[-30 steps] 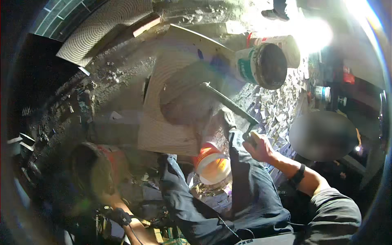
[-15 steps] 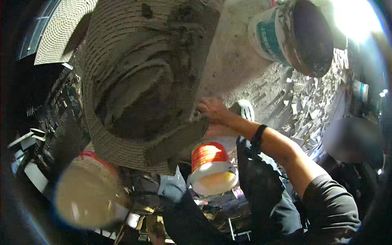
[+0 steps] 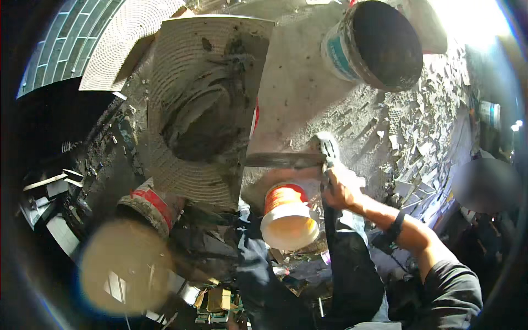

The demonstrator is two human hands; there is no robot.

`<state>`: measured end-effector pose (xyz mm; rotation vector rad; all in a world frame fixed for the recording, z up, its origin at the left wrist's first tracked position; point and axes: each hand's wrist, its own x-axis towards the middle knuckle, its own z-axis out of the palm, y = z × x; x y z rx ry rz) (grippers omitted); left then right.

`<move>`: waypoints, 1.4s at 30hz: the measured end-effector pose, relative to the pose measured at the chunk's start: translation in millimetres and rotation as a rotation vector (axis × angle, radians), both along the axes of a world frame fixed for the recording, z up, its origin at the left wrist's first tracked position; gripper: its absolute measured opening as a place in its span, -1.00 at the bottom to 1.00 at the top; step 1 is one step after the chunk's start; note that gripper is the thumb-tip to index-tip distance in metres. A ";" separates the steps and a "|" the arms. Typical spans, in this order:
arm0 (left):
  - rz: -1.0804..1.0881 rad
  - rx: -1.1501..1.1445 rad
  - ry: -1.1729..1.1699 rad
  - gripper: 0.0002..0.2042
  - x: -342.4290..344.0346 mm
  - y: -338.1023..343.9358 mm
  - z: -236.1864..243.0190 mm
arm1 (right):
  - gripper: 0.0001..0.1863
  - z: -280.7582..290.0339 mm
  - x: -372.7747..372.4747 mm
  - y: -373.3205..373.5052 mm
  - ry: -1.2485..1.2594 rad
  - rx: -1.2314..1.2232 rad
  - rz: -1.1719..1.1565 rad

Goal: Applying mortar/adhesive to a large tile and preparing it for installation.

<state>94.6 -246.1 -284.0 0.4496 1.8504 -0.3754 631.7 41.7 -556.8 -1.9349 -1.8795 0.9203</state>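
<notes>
Trousers: your dark trousered legs [image 3: 352, 264] are spread nearest you.
Pail: a white pail [image 3: 286, 195] with an orange-red label sits between your knees, its pale mouth turned up toward you.
Left hand: it cannot be made out, so its grip cannot be told.
Red-banded bucket: a dirty bucket [image 3: 159, 206] lies to your left, partly under the lower edge of the tile in view.
Right hand: your right hand [image 3: 342, 190], with a dark wristband [image 3: 396, 224], is wrapped around the handle end of a long flat trowel [image 3: 283, 160].
Trowel: its blade points left beyond the pail, its tip at the tile's right edge; whether they touch, you cannot tell.
Shoe: a grey shoe [image 3: 327, 144] shows just beyond your fist.
Tile: the rib-backed tile [image 3: 192, 181] is ahead of you, left of the blade, with grey mortar [image 3: 203, 124] spread in curved ridges over its middle.
Floor: pale shards [image 3: 418, 148] litter the right.
Teal-labelled bucket: a large bucket [image 3: 341, 58] is farther off, right, its dark mouth facing you.
Second tile: another ribbed tile [image 3: 121, 41] lies far left.
</notes>
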 end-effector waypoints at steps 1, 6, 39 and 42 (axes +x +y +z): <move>-0.072 0.035 -0.033 -0.48 6.3 7.5 4.8 | -0.64 16.6 -16.9 2.5 0.006 -0.265 -0.008; 0.144 0.024 -0.042 -0.47 6.2 -21.0 -10.4 | -0.75 -16.5 -78.7 -4.4 0.094 0.144 0.383; 1.191 0.219 -0.150 -0.69 2.5 -92.6 -60.8 | -0.57 118.9 -188.1 178.0 0.253 -0.661 -0.129; 1.370 0.250 -0.185 -0.70 -10.6 -116.6 -65.3 | -0.55 131.2 -210.8 161.4 0.161 -0.597 -0.054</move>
